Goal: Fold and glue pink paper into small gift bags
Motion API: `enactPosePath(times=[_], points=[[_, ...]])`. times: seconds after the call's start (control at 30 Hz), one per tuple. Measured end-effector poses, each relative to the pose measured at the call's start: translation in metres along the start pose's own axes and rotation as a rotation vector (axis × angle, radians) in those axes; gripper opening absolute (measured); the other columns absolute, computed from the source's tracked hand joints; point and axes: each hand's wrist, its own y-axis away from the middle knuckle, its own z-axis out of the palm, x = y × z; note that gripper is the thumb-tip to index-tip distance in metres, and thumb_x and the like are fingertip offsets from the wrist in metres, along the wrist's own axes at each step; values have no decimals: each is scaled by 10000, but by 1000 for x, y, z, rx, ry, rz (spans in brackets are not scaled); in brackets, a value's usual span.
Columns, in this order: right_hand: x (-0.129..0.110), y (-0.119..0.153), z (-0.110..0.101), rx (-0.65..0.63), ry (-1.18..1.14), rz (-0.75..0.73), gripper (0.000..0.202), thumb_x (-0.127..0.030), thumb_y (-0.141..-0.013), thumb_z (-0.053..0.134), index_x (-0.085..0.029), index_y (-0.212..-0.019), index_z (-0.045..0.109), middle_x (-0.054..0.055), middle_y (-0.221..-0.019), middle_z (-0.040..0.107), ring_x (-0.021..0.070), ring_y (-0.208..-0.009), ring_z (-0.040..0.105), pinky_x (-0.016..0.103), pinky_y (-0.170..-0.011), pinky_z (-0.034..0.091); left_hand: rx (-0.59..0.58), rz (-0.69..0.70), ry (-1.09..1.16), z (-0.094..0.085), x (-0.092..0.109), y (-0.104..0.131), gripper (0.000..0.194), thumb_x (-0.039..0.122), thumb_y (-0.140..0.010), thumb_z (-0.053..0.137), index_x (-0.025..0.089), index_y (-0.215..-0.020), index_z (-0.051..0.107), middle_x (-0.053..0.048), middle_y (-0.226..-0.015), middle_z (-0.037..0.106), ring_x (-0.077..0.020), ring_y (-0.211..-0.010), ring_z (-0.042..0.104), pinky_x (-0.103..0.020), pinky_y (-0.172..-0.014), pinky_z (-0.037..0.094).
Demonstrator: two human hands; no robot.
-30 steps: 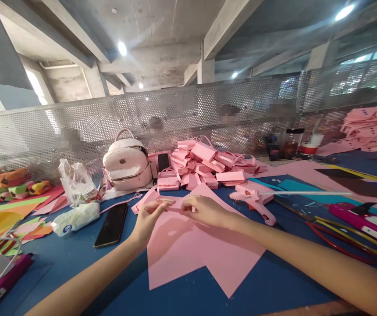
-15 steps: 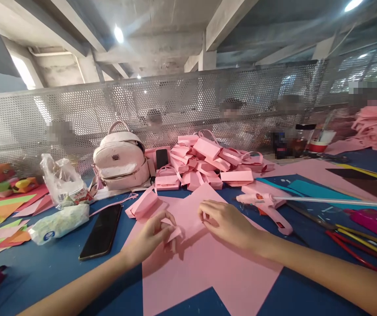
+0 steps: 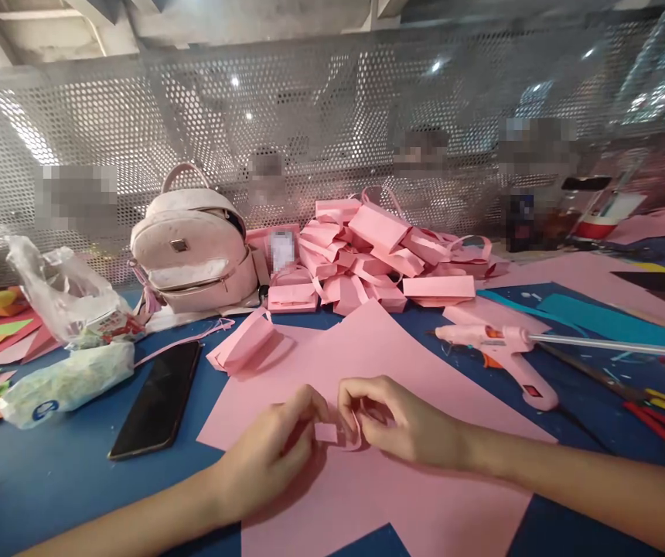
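A small pink paper strip (image 3: 328, 433) is held between my two hands, low above large pink sheets (image 3: 367, 348) on the blue table. My left hand (image 3: 277, 449) has its fingers closed on the strip's left part. The fingers of my right hand (image 3: 396, 422) pinch its other end, which curves upward. Just behind my left hand lies a folded pink paper piece (image 3: 245, 342). To the right of my right hand rests a pink glue gun (image 3: 500, 344) with a clear glue stick in its back.
At the back stand a pile of folded pink pieces (image 3: 367, 247) and a pale backpack (image 3: 193, 247). On the left lie a black phone (image 3: 155, 398), a tissue pack (image 3: 69, 383) and a plastic bag (image 3: 66, 286). Scissors (image 3: 651, 394) lie at the right, before a perforated metal screen (image 3: 321, 93).
The view has tilted down and come closer. My right hand has moved in beside my left hand and now grips the strip, which only my left hand held before.
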Motion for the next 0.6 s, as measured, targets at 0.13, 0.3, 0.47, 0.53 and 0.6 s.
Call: enactPosePath(times=[0.13,0.3,0.47,0.53,0.6], points=[[5,0,-3,-20,-28,62,118,-75,-773,480,-192,-781,496,-41,-689,484,103,-595,382,237,-545,312,19,55,-50,-3,-5,3,382,-36,-812,420,216,-981,651,-19,-969,650,-134,-886,621,-220,-802,469],[11,-4,-4,0,10,91,75,-124,-819,508,-196,-800,512,-46,-695,447,99,-608,371,224,-556,334,102,92,-101,1,-15,3,357,-21,-855,477,240,-1031,645,-31,-1027,614,-125,-930,632,-204,-812,512],[16,-8,-4,37,70,83,92,-132,-869,529,-200,-809,545,-33,-732,505,95,-598,405,224,-556,360,138,321,-451,0,-23,9,208,98,-923,573,232,-1061,652,-62,-973,656,-185,-889,654,-281,-769,551],[17,-8,-4,47,85,66,98,-148,-888,548,-204,-810,568,-18,-782,528,101,-630,444,227,-575,382,194,380,-616,0,-24,12,181,124,-919,610,233,-1051,668,-54,-922,695,-195,-805,653,-308,-714,547],[20,-8,-5,62,92,53,107,-167,-910,554,-211,-823,599,-5,-822,542,108,-656,475,232,-595,402,202,417,-655,-1,-25,13,186,110,-924,599,222,-1053,672,-51,-930,729,-185,-759,659,-309,-676,546]])
